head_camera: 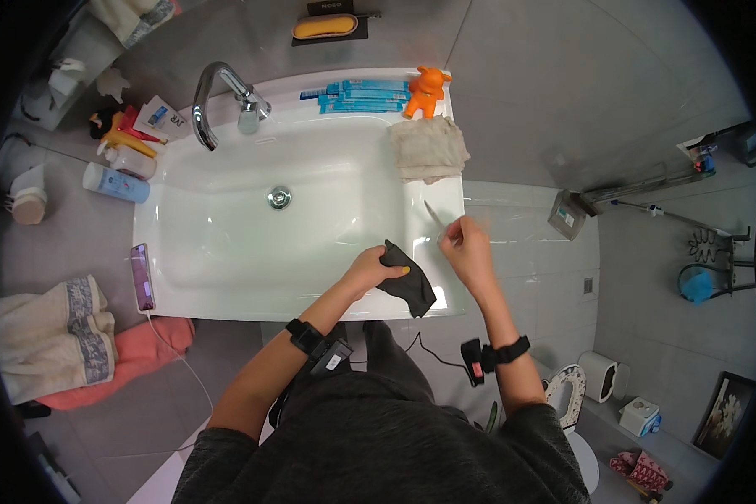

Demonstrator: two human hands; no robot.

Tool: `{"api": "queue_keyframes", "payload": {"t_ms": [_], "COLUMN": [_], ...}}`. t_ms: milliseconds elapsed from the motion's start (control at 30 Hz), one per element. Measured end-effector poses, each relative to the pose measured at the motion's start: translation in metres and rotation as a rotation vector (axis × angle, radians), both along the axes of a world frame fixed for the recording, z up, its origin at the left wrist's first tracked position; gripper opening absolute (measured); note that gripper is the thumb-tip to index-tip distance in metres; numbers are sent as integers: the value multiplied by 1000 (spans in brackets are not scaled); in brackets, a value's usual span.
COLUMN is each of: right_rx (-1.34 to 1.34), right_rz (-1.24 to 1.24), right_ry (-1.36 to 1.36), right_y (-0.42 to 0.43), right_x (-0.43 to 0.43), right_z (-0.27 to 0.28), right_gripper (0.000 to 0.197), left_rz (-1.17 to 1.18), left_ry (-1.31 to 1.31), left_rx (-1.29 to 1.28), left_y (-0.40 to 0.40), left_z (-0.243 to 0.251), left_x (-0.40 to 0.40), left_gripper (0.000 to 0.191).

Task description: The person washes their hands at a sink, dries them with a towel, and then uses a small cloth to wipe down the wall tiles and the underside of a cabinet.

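My left hand [372,271] grips a small dark grey cloth [409,280] by its left edge, over the front right rim of a white washbasin [239,296]. The cloth's free end hangs down towards the basin's front edge. To the right, above the basin's flat right ledge, my right hand [469,252] is closed on a slim pointed tool [435,215]. Its tip points up and left; the fingers hide its other end, and its exact kind cannot be told. A folded beige cloth [429,149] lies on the ledge beyond that tip.
A chrome faucet [227,94] arches over the basin's back left. Several blue packets [365,97] and an orange animal figurine [426,91] line the back rim. Bottles [116,183] stand left. A phone [142,277] with a trailing cable rests on the left rim. A toilet [567,394] stands lower right.
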State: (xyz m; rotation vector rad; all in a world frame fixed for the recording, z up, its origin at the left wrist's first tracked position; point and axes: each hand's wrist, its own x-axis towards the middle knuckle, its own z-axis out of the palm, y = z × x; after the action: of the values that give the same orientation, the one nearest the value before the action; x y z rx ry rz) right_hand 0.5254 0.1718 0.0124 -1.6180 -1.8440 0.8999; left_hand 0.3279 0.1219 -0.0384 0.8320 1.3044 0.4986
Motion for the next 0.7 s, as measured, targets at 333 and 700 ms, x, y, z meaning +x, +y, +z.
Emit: {"api": "queue_keyframes", "payload": {"t_ms": [333, 700], "right_rx": [61, 104], "right_rz": [43, 196], "right_ry": [-71, -328], "right_y": [-69, -75], "right_x": [-17, -16], "right_z": [-10, 2], "right_gripper": [22, 39], "left_rz": [485, 450], "left_ry": [-370, 39], "left_rx": [-136, 216], "left_y": [-6, -14], "left_z": [24, 22], "left_x": [-5, 39], "left_gripper": [31, 27]}}
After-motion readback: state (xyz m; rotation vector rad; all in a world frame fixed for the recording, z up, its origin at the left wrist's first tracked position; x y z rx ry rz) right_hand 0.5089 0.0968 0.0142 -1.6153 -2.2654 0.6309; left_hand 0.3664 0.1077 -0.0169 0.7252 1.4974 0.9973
